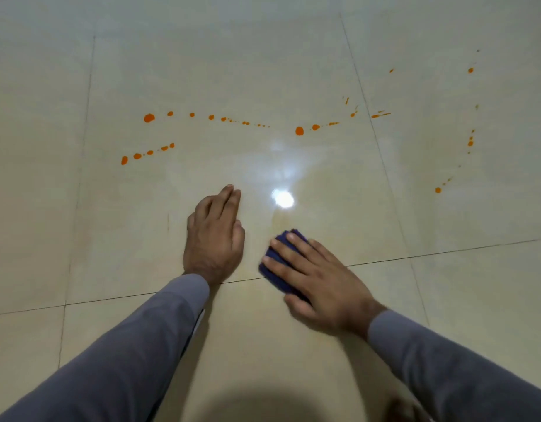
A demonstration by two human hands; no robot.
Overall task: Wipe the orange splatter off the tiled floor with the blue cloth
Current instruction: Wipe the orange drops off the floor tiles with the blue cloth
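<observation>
Down on the tiled floor [293, 50] there are two hands and one blue cloth [281, 260]. The right hand [321, 281] lies flat on top of the folded cloth, fingers spread and straight, pressing it onto the tile right beside a grout line. The left hand [216, 236] is flat on the bare floor just beside it, fingers together and relaxed, holding nothing. Both arms are in grey sleeves [132, 360].

The orange splatter [299, 130] sits well ahead of the hands, none of it touching the cloth. It reads as roughly four trails: a short one of about five drops at left, a long dotted line above it, a run from two big drops up to thin streaks across the grout line, and a scattered string far right. The tiniest specks are hard to count, honestly.

Between hands and drops is a stretch of glossy tile with a bright light reflection [283, 198].
</observation>
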